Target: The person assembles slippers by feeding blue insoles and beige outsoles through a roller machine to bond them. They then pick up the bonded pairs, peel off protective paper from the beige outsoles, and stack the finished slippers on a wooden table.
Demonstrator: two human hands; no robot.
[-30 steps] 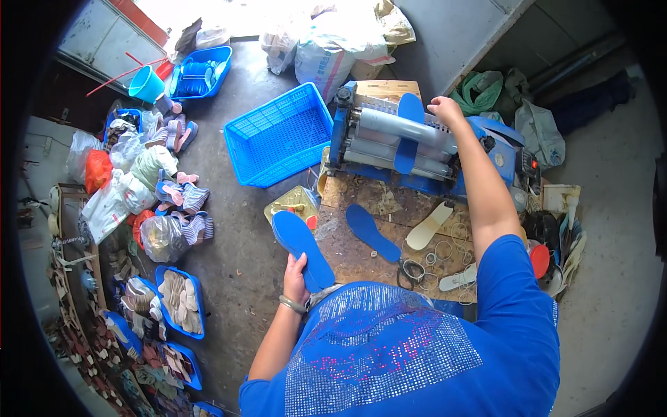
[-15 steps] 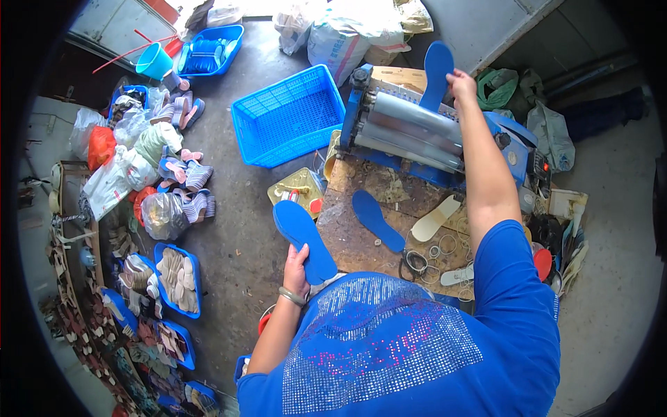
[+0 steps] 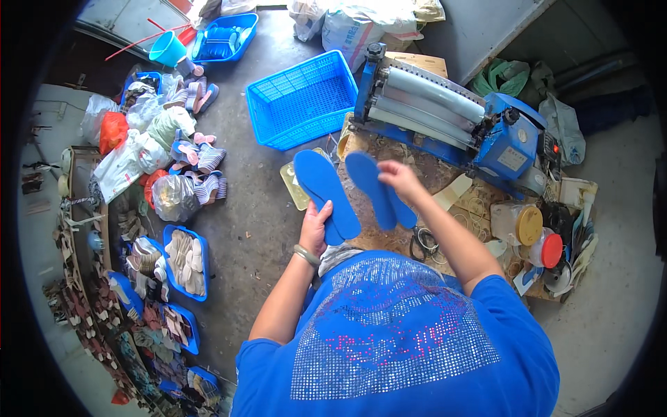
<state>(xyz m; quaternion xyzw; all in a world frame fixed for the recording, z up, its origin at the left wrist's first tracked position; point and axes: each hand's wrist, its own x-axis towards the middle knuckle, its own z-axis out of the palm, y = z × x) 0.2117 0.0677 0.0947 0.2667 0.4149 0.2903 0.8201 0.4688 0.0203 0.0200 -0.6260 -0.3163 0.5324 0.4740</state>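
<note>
Two or more blue insoles are fanned in my left hand, the thumb pressed over their edge. Just right of them, a single blue insole is pinched at its side by the fingers of my right hand, slightly blurred. Partly covered by it, another blue insole lies on the wooden bench. A pale insole rests farther right, crossed in part by my right forearm. The roller machine stands beyond my right hand, with nothing seen between its rollers.
An open blue plastic crate stands on the floor left of the machine. Jars with yellow and red lids crowd the bench's right end. Blue trays of cut pieces, bags and slippers line the left. Sacks sit behind.
My right hand has come back from the roller machine with a blue insole and brought it beside the stack in my left hand. The view has shifted slightly to the right.
</note>
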